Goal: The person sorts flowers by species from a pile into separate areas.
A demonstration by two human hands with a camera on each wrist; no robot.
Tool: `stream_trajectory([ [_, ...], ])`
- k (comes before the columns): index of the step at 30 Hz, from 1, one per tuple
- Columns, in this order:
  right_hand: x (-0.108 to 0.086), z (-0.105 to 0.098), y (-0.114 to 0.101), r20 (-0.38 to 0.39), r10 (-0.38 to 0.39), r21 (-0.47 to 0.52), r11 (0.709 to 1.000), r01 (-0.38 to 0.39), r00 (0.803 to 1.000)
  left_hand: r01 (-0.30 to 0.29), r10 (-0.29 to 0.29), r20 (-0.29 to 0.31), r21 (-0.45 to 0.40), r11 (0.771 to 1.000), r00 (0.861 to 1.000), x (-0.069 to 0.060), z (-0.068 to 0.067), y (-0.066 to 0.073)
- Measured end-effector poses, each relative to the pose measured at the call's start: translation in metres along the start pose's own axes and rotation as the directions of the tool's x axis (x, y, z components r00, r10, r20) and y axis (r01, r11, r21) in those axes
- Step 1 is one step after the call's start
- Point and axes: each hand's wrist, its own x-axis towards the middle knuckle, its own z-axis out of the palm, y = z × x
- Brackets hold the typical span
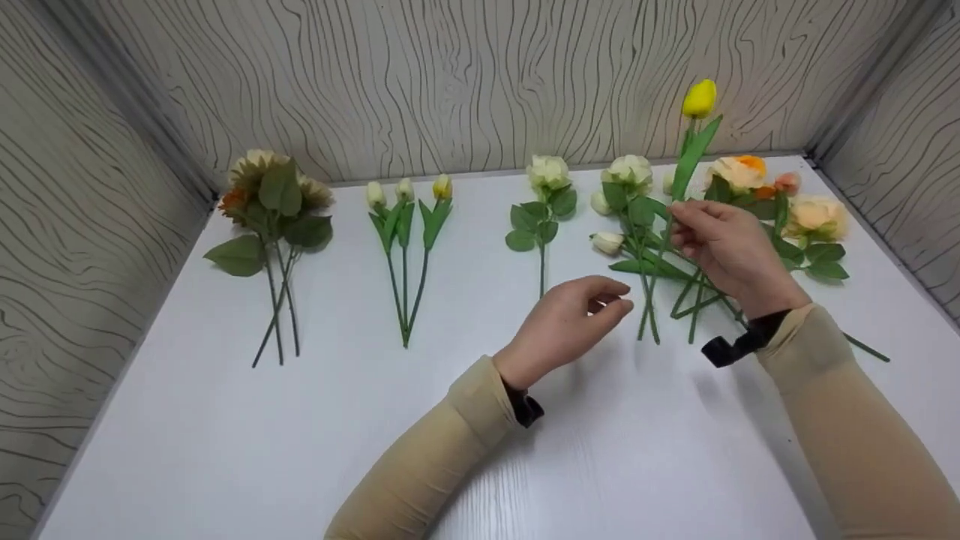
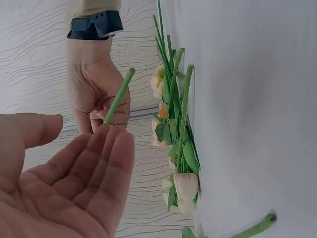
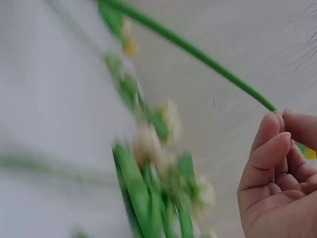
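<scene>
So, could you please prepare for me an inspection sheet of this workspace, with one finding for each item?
Surface: white tabletop, glare toward the front.
Job's things: yellow tulip held above the tabletop, bloom up; lying there, leafy bunch at far left, three tulips with stem ends together, single pale rose, mixed flowers at right.
Clutter: nothing seen.
Left grip: fingers relaxed, holding nothing.
Right grip: pinches the yellow tulip's stem.
Cables: nothing seen.
Surroundings: wood-grain-patterned panels behind and at both sides.
</scene>
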Motion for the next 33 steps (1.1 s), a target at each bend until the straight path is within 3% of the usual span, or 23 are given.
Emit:
stream_trajectory([
  [4, 0.0, 0.033, 0.01, 0.114, -0.086, 0.208, 0.976, 0.061, 0.99, 0.054, -0.059, -0.044, -0.103, 0.993, 0.997, 0.001, -0.009, -0.005],
  [8, -0.002, 0.055, 0.015, 0.149, -0.138, 0.287, 0.954, 0.09, 0.979, 0.093, -0.106, -0.059, -0.197, 0.976, 0.993, 0.002, -0.012, -0.008],
  [13, -0.004, 0.067, 0.016, 0.155, -0.146, 0.327, 0.941, 0.089, 0.977, 0.105, -0.128, -0.051, -0.318, 0.942, 0.99, 0.005, -0.013, -0.012],
  [16, -0.003, 0.07, 0.015, 0.149, -0.137, 0.319, 0.944, 0.084, 0.979, 0.117, -0.142, -0.048, -0.343, 0.932, 0.989, 0.006, -0.014, -0.014],
  [23, -0.004, 0.072, 0.016, 0.121, -0.114, 0.269, 0.96, 0.078, 0.986, 0.141, -0.16, -0.033, -0.324, 0.936, 0.987, 0.006, -0.016, -0.016],
  [33, -0.007, 0.078, 0.02, 0.128, -0.085, 0.2, 0.978, 0.058, 0.988, 0.12, -0.156, -0.077, -0.348, 0.93, 0.985, 0.007, -0.022, -0.019],
])
